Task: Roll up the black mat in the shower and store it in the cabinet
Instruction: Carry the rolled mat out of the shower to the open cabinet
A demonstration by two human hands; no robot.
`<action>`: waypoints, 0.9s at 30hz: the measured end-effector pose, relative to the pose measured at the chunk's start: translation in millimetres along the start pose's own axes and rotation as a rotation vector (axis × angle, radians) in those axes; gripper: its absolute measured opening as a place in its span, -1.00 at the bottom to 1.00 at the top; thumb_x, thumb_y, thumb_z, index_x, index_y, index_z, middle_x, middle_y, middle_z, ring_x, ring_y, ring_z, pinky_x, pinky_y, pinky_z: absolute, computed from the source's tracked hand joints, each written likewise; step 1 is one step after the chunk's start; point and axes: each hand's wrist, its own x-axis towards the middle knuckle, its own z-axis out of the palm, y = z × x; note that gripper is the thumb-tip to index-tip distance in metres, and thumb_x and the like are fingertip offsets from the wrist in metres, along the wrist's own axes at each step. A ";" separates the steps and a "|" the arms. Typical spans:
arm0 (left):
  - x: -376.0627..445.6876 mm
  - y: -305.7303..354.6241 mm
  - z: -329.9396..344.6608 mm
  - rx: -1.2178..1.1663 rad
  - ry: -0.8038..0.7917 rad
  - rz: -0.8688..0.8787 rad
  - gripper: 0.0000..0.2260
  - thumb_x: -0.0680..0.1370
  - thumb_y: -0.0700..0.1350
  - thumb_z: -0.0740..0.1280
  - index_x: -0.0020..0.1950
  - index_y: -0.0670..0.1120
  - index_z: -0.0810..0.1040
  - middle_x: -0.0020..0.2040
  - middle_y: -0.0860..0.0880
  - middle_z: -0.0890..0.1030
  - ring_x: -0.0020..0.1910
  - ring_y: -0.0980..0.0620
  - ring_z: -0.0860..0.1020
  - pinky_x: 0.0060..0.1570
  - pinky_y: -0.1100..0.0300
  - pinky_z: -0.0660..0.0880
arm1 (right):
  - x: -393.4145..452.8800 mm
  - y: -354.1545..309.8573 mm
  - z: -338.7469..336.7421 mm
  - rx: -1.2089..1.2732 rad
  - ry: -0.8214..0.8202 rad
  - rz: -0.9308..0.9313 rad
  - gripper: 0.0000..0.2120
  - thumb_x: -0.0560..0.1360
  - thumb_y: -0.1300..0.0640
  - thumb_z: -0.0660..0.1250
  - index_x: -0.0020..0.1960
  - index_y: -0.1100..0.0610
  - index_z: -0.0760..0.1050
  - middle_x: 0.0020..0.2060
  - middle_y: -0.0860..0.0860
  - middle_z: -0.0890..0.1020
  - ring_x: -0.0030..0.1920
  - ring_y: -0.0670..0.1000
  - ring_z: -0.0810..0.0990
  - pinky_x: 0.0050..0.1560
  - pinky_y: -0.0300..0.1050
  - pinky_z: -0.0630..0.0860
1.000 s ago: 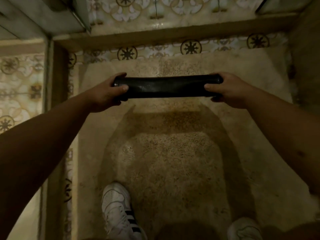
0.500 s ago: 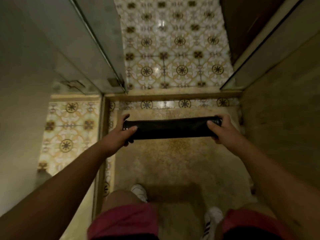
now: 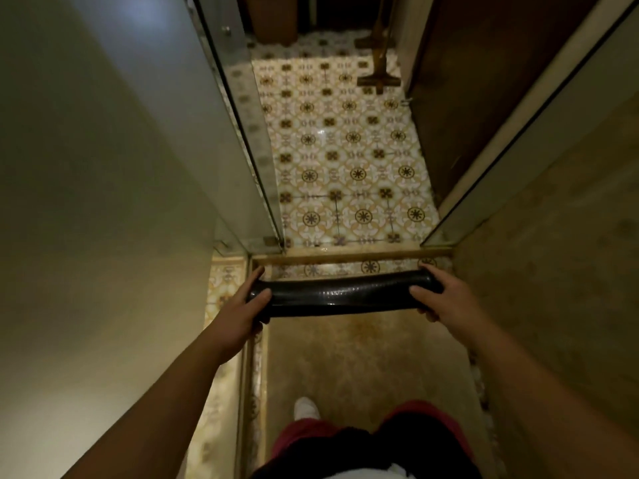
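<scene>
Inside the narrow shower stall, both hands, left (image 3: 242, 307) and right (image 3: 441, 295), grip the ends of the rolled black rubber mat (image 3: 340, 293), held level above the raised stone threshold (image 3: 345, 254). Glass panels (image 3: 242, 133) flank the patterned tile floor (image 3: 345, 160) ahead.

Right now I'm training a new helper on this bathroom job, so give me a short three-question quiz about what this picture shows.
1. True or false: the black mat is already rolled up.
2. Which hands hold it? A) left only B) right only C) both, one at each end
3. Fill in: past the shower step, the floor is covered in patterned ____.

Key: 1 true. 2 C: the left hand closes its grip on one end, the right hand on the other, with the roll level across the shower. 3 tiles.
</scene>
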 end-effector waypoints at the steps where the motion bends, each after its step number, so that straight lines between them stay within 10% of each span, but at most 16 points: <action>1: -2.2 4.6 -0.5 -0.008 -0.016 -0.006 -0.61 0.52 0.12 0.36 0.31 0.40 0.40 0.18 -0.05 0.48 -0.32 0.05 0.45 -0.25 0.02 0.31 | -2.2 -3.1 -4.4 -0.003 -0.020 0.000 -0.48 0.45 0.16 0.46 0.29 -0.22 0.39 -0.08 0.12 0.63 -0.37 -0.04 0.63 -0.41 -0.19 0.51; 7: 19.6 35.2 17.5 -0.040 -0.023 -0.022 -0.59 0.58 -0.08 0.29 0.37 0.26 0.38 0.21 -0.07 0.45 -0.08 -0.11 0.45 -0.16 0.03 0.32 | 20.6 -11.2 -34.6 0.040 -0.023 0.009 -0.48 0.41 0.18 0.49 0.31 -0.13 0.48 -0.13 0.08 0.66 -0.33 0.02 0.63 -0.40 -0.17 0.50; 15: 113.3 96.2 62.9 0.127 0.044 0.058 -0.50 0.54 -0.07 0.36 0.45 0.15 0.34 0.10 -0.06 0.52 -0.33 0.11 0.56 -0.32 0.11 0.39 | 130.0 -58.3 -94.5 -0.079 -0.075 -0.047 -0.43 0.46 0.19 0.44 0.42 0.00 0.36 -0.16 0.05 0.60 -0.44 -0.14 0.58 -0.49 -0.25 0.47; 20: 164.3 141.3 90.4 0.159 0.073 0.080 -0.54 0.52 0.01 0.38 0.37 0.30 0.37 0.17 -0.04 0.49 -0.21 -0.01 0.57 -0.28 0.07 0.44 | 195.4 -101.6 -134.7 -0.131 -0.121 -0.096 -0.39 0.47 0.20 0.44 0.46 0.04 0.32 0.07 0.07 0.55 -0.06 0.08 0.63 -0.14 0.07 0.62; 27: 222.7 214.4 124.2 0.123 0.069 0.097 -0.55 0.48 0.03 0.39 0.30 0.38 0.39 0.16 0.04 0.53 -0.17 0.06 0.59 -0.22 0.15 0.48 | 268.5 -160.1 -191.2 -0.124 -0.154 -0.130 -0.37 0.45 0.21 0.45 0.45 -0.06 0.32 0.03 0.00 0.56 -0.29 -0.10 0.64 -0.34 -0.23 0.56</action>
